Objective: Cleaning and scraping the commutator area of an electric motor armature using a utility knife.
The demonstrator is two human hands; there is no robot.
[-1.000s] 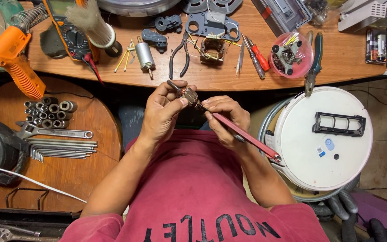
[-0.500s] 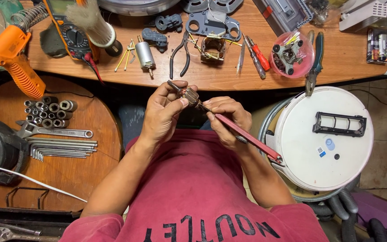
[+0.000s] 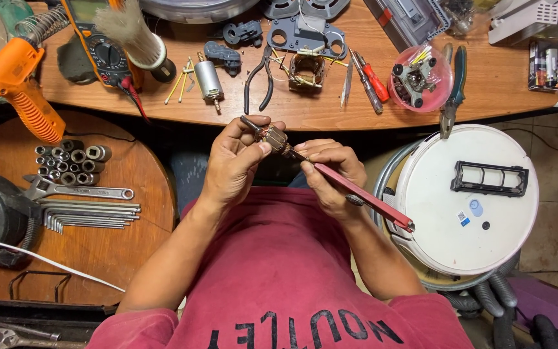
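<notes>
My left hand [image 3: 237,161] pinches a small motor armature [image 3: 272,137] with a thin shaft, held in front of my chest just below the wooden bench edge. My right hand [image 3: 332,174] grips a long red-handled tool [image 3: 363,197], its tip pressed against the armature. The tool's handle runs down to the right past my wrist. Both hands nearly touch around the part.
On the wooden bench [image 3: 240,110] lie pliers [image 3: 258,81], a small silver motor [image 3: 208,79], a motor frame [image 3: 306,68], a red screwdriver [image 3: 374,81], a pink bowl [image 3: 419,77], a multimeter [image 3: 104,48]. A round white robot vacuum [image 3: 469,200] sits right. A round stool [image 3: 79,194] at left holds sockets, a wrench, hex keys. An orange heat gun [image 3: 24,84] hangs left.
</notes>
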